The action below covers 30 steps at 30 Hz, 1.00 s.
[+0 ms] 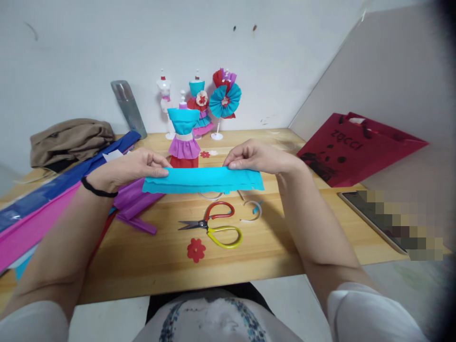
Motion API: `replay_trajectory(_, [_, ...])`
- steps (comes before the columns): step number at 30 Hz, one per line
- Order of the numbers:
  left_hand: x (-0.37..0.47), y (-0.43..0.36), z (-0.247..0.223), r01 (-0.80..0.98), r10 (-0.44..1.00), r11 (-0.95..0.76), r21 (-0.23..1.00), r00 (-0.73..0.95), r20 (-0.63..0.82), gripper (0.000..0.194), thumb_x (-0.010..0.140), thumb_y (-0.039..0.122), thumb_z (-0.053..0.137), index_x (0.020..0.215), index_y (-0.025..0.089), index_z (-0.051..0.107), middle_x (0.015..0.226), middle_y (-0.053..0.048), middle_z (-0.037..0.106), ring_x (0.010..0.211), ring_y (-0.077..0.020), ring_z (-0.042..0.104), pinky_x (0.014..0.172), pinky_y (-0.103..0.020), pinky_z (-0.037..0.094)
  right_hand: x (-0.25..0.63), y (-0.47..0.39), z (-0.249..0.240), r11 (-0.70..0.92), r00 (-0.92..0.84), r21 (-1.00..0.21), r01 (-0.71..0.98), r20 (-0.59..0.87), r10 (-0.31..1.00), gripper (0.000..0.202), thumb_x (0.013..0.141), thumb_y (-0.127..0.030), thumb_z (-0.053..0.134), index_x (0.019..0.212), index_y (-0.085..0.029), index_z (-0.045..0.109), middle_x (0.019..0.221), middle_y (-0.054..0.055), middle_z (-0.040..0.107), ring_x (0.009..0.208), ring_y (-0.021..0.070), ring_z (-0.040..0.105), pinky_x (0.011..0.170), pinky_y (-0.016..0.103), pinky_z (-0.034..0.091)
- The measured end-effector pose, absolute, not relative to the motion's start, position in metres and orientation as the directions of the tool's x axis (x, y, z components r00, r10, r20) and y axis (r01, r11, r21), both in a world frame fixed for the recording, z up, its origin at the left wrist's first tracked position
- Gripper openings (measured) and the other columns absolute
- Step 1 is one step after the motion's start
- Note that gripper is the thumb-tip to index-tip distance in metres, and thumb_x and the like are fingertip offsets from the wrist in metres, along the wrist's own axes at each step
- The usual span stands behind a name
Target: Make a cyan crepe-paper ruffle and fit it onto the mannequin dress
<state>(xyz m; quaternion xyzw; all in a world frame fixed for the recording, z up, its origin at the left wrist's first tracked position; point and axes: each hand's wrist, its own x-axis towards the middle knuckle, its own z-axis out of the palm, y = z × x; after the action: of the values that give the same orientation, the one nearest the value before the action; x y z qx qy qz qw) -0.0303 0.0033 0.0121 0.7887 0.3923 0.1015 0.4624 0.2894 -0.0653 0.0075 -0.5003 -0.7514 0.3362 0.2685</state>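
Observation:
A folded strip of turquoise crepe paper (203, 179) is stretched flat above the table, its lower edge uneven and layered. My left hand (144, 164) pinches its top edge near the left end. Toward the other end, my right hand (247, 156) pinches the same edge between thumb and fingers. Just behind the strip stands a small mannequin (184, 121) dressed in turquoise, purple and red paper; the strip hides its base. Below the strip lie open scissors (203, 224) with one red and one yellow handle. A red paper flower (195, 250) rests nearer to me.
More mannequins (197, 88) in paper outfits line the wall. Rolls of coloured paper (60, 204), a brown cloth (73, 137) and a bottle (128, 109) occupy the left. On the right are a red bag (356, 152) and a phone (374, 218). A white ring-shaped strip (259, 213) lies beside the scissors.

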Motion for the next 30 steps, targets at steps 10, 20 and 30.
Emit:
replay_trajectory(10, [-0.031,0.006,0.014,0.562,0.711,-0.341,0.754,0.678,-0.184,0.028,0.067,0.043,0.076,0.073,0.017,0.069,0.067,0.002,0.062,0.061,-0.0116,0.052,0.060,-0.023,0.040,0.293,-0.061,0.004,0.298,-0.474,-0.786,0.542,0.006,0.880,0.018,0.078,-0.039,0.069,0.075,-0.021,0.066,0.069,0.000,0.062,0.062,0.0130,0.049,0.056,0.028,0.040])
replay_trajectory(20, [-0.039,0.011,0.011,0.537,0.738,-0.383,0.752,0.667,-0.101,0.029,0.070,0.044,0.075,0.074,0.016,0.068,0.066,0.002,0.061,0.060,-0.0104,0.049,0.055,-0.020,0.035,0.281,-0.062,0.001,0.314,-0.410,-0.806,0.502,0.098,0.907,0.019,0.080,-0.040,0.065,0.079,-0.021,0.062,0.066,0.000,0.056,0.058,0.0129,0.047,0.052,0.028,0.038])
replay_trajectory(30, [-0.043,0.012,0.012,0.547,0.786,-0.419,0.724,0.618,-0.012,0.024,0.072,0.039,0.073,0.074,0.015,0.068,0.061,0.002,0.059,0.055,-0.0096,0.044,0.052,-0.022,0.033,0.273,-0.055,-0.005,0.388,-0.386,-0.653,0.650,0.155,0.909,0.016,0.084,-0.032,0.058,0.080,-0.018,0.063,0.068,0.002,0.060,0.063,0.0157,0.052,0.057,0.028,0.040])
